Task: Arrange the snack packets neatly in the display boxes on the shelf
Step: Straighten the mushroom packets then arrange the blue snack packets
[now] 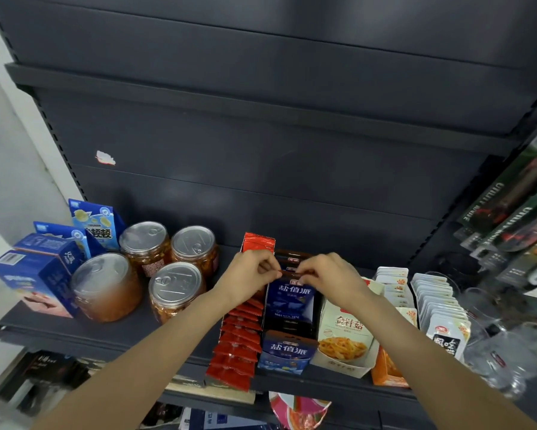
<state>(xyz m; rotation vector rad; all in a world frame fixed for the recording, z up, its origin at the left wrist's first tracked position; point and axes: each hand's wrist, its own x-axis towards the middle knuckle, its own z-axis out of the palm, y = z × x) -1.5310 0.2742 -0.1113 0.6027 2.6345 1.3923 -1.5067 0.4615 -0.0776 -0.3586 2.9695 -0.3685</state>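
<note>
In the head view, a dark blue snack packet (292, 297) is held upright over the blue display box (287, 352), which sits on the shelf (174, 346) between a row of red packets (239, 346) at its 9 o'clock and a white-and-orange box (344, 339) at its 3 o'clock. The packet's top edge is pinched at one corner by the curled fingers of the left hand (248, 276) and at the other by those of the right hand (326, 277); the fingertips are drawn together, not spread. More dark packets (293, 259) are seen standing behind it at 12 o'clock. Lidded jars (174, 287) are grouped well apart at 9 o'clock, and rows of white packets (438, 302) lie at 3 o'clock. A slip is judged the main risk: with only the thin top seam gripped, the packet could twist and drop askew, or be caught on the box's front flap as it is lowered. The neighbouring red row, standing loose just beside, could be knocked over by the left wrist.
</note>
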